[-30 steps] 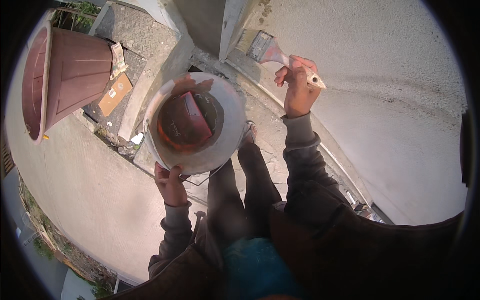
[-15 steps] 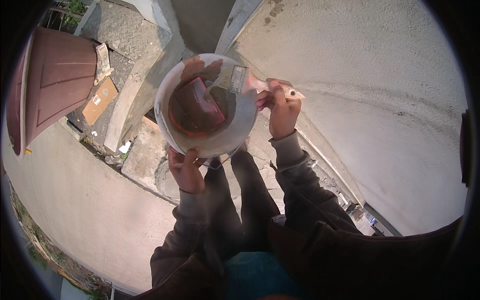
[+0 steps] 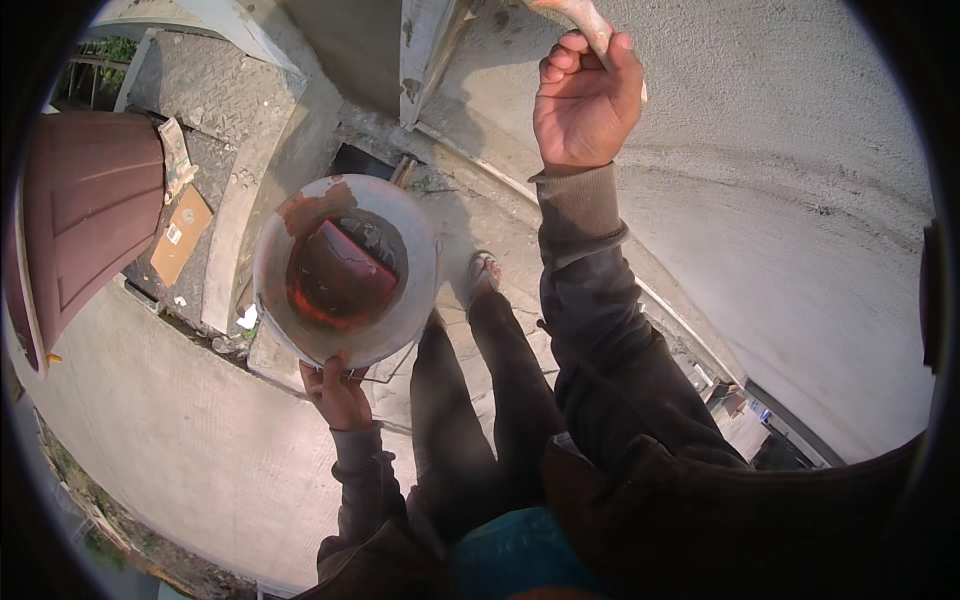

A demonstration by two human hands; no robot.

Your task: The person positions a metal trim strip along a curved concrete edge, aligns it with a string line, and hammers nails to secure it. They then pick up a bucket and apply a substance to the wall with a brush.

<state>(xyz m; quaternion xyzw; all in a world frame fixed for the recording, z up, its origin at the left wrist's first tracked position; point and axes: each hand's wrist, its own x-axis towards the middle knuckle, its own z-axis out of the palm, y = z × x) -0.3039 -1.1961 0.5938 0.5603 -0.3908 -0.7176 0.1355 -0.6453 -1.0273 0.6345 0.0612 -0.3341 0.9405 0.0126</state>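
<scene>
While the person is standing by a grey wall, these are showing:
Wall (image 3: 800, 200): filling the right.
Paint bucket (image 3: 345, 270): sitting left of centre, holding red paint.
Right hand (image 3: 585, 100): fingers gripping a brush handle (image 3: 590, 22), far.
Left hand (image 3: 338, 392): clasping the bucket's near rim.

A flat brown cardboard piece (image 3: 181, 235) with a small white label lies on grey paving beside the reddish-brown door.
</scene>
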